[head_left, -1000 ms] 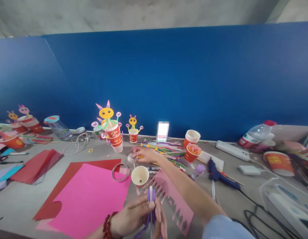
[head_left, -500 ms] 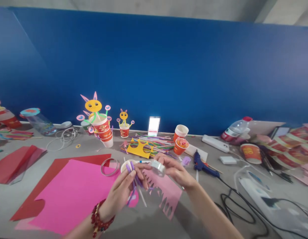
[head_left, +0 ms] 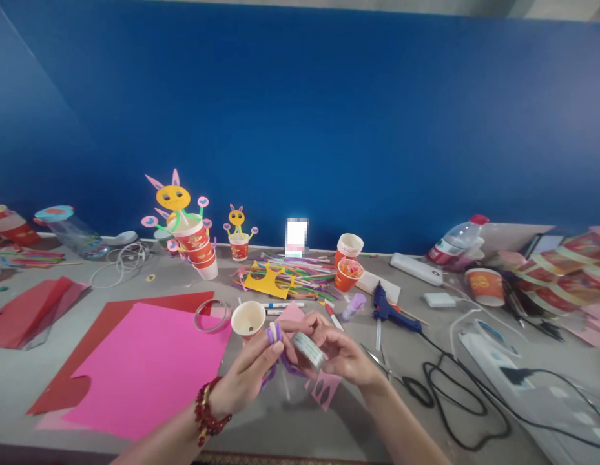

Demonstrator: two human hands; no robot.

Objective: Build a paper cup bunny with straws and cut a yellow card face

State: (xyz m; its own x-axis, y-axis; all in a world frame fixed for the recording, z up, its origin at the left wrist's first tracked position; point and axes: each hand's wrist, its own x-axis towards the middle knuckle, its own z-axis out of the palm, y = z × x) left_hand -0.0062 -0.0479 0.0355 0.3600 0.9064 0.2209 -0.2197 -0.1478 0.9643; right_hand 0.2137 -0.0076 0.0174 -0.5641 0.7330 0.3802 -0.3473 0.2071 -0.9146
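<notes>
My left hand (head_left: 254, 368) is closed around purple pipe cleaners (head_left: 274, 334) bent about a white stick (head_left: 285, 382), whose lower end sticks out below the fingers. My right hand (head_left: 342, 355) grips a roll of clear tape (head_left: 308, 351) close beside the bundle. Whether a strip of tape links the two I cannot tell. Just behind my left hand stands an open paper cup (head_left: 248, 320). Pink paper with cut-out holes (head_left: 323, 391) lies partly hidden under my right hand.
Bright pink paper (head_left: 154, 368) over red sheets lies left, with a ring-shaped roll (head_left: 211, 316). Decorated stacked cups (head_left: 196, 242), a yellow cut-out sheet (head_left: 268, 279) and pipe cleaners (head_left: 319, 270) are behind. Right are scissors (head_left: 377, 358), a corded blue glue gun (head_left: 394, 310) and a power strip (head_left: 507, 381).
Both hands have moved right and slightly down, and the right hand with the tape roll is lower. The cup behind my left hand and the scissors now show more fully.
</notes>
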